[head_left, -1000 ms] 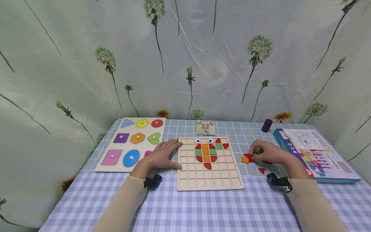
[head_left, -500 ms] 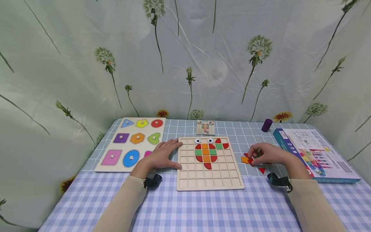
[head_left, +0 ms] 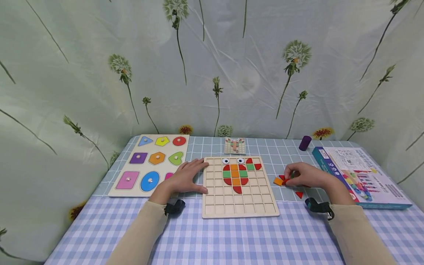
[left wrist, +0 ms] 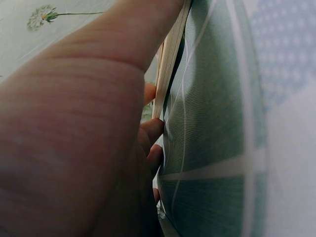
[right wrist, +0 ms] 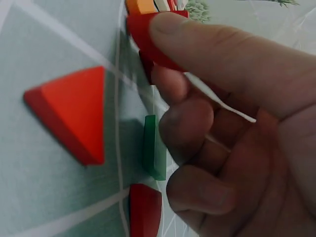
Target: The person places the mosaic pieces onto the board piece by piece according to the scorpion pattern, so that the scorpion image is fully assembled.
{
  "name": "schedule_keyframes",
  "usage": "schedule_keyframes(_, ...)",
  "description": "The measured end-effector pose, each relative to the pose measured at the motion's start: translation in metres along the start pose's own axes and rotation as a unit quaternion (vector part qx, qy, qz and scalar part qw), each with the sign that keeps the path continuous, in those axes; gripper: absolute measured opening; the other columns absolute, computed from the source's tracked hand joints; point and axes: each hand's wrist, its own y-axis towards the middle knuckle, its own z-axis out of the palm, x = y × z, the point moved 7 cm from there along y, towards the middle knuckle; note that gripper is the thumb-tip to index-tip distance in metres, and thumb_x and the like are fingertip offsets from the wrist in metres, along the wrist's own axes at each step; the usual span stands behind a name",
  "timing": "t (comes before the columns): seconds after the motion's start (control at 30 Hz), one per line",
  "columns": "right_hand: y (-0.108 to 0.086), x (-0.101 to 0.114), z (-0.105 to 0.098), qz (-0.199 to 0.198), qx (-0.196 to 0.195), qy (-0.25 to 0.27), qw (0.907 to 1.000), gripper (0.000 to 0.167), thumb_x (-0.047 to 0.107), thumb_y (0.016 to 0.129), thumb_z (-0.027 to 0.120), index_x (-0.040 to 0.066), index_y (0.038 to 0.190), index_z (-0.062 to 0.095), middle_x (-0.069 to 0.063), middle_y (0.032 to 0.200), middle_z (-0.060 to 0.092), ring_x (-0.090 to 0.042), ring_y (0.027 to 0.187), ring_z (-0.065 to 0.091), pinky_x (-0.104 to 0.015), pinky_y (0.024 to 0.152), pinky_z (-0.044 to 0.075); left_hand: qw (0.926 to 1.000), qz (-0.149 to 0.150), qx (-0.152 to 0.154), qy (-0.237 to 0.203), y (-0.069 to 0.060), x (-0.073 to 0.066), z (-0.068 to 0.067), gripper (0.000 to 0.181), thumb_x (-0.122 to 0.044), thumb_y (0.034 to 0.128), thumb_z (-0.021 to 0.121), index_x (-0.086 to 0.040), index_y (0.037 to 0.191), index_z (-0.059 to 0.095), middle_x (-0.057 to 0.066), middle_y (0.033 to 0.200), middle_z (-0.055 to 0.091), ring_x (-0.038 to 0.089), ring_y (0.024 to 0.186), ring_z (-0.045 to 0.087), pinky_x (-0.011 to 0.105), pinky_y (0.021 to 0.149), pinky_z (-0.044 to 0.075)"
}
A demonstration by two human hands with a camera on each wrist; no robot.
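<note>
Head view: the wooden grid board (head_left: pixel 241 209) lies flat on the table, a figure of orange, green and red pieces (head_left: pixel 234 173) set in its cells, with two white eye pieces (head_left: pixel 233 161) at the far edge. The left hand (head_left: pixel 187 178) rests at the grid board's left edge, its fingers extended and the thumb held apart from them. The right hand (head_left: pixel 306 175) is to the right of the grid board, thumb and forefinger pinching a red piece (head_left: pixel 285 182). An orange piece (head_left: pixel 278 181) lies between the grid board and that hand; a red triangle (head_left: pixel 299 194) lies to the grid board's right. A knobbed shape board (head_left: pixel 147 167) sits to the grid board's left, a small pattern card (head_left: pixel 235 146) just behind it, a purple cylinder (head_left: pixel 305 143) behind and to its right, and a printed box (head_left: pixel 367 180) well to its right.

Left wrist view: fingertips (left wrist: pixel 154 128) show along the grid board's edge; how far they spread I cannot tell.

Right wrist view: the thumb presses on the red piece, the other fingers curled below. To the right of the grid board, a green piece (right wrist: pixel 154 148) and another red piece (right wrist: pixel 145 211) lie near those fingers, beside the red triangle
</note>
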Motion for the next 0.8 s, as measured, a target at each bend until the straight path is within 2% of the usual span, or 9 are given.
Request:
schedule_keyframes(0.37,0.002,0.008,-0.007,-0.011,-0.062,0.031,0.9976,0.016,0.022,0.094,0.069,0.013,0.107,0.069,-0.005,0.101,0.068,-0.022,0.093,0.057,-0.024,0.075,0.052,1.0000,0.005,-0.003,0.005,0.000,0.000,-0.001,0.101,-0.065,0.0739,0.077,-0.026,0.156,0.033,0.004,0.168,0.022,0.029,0.157,0.014,0.057,0.127,0.009)
schedule_keyframes(0.6,0.009,0.020,-0.001,-0.033,-0.084,0.080,0.9927,0.015,0.021,0.095,0.068,0.010,0.106,0.066,-0.012,0.105,0.065,-0.023,0.090,0.066,-0.024,0.074,0.059,1.0000,0.004,0.000,0.004,0.001,0.002,0.001,0.102,-0.066,0.0740,0.077,-0.027,0.157,0.032,0.003,0.169,0.021,0.028,0.158,0.013,0.056,0.127,0.008)
schedule_keyframes(0.8,0.020,0.037,0.007,-0.033,-0.089,0.103,0.9901,0.023,0.020,0.097,0.066,0.007,0.115,0.063,-0.016,0.114,0.062,-0.022,0.088,0.065,-0.026,0.070,0.059,1.0000,0.005,-0.001,0.003,0.002,0.003,0.002,0.101,-0.065,0.0739,0.077,-0.026,0.156,0.033,0.004,0.168,0.021,0.029,0.157,0.013,0.056,0.127,0.009)
